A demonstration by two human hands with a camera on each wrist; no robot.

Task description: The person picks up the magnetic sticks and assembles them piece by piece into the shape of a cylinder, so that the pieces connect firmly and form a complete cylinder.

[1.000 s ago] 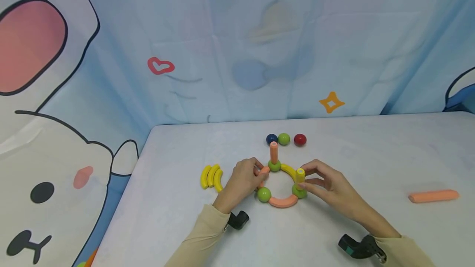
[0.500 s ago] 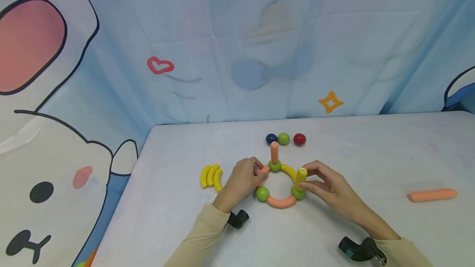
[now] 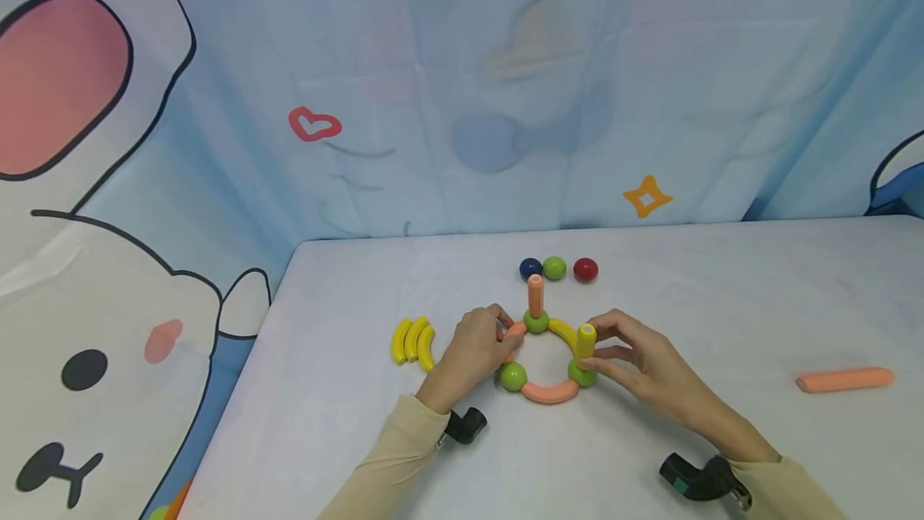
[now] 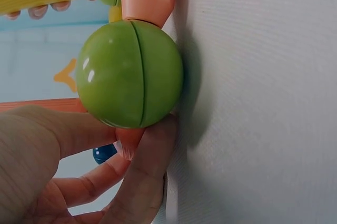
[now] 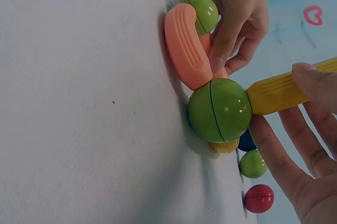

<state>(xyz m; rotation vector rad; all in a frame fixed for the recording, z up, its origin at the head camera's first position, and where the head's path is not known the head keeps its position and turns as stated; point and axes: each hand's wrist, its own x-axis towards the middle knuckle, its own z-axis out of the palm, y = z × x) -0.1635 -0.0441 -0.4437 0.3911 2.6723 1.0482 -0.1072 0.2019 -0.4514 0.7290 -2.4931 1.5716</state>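
Observation:
A ring of green balls and curved sticks lies on the table. My left hand (image 3: 472, 347) pinches the curved orange stick (image 3: 516, 330) on the ring's left side, just beyond the lower-left green ball (image 4: 130, 74). My right hand (image 3: 646, 367) holds an upright straight yellow stick (image 3: 585, 341) between thumb and fingers. Its lower end meets the right green ball (image 5: 220, 110). At the ring's back, an orange stick (image 3: 535, 295) stands upright on another green ball (image 3: 536, 322). A curved yellow stick (image 3: 562, 332) and a curved orange stick (image 3: 550, 392) form the other visible sides.
Behind the ring sit a blue ball (image 3: 530, 270), a green ball (image 3: 554, 267) and a red ball (image 3: 585, 270). Several curved yellow sticks (image 3: 413, 341) lie left of my left hand. Far right lies a straight orange stick (image 3: 844, 379). A printed curtain (image 3: 433, 103) hangs behind the table.
The yellow stick in my right hand leaned slightly right half a second ago and stands more upright now. Both hands keep their hold, and the ring has barely moved.

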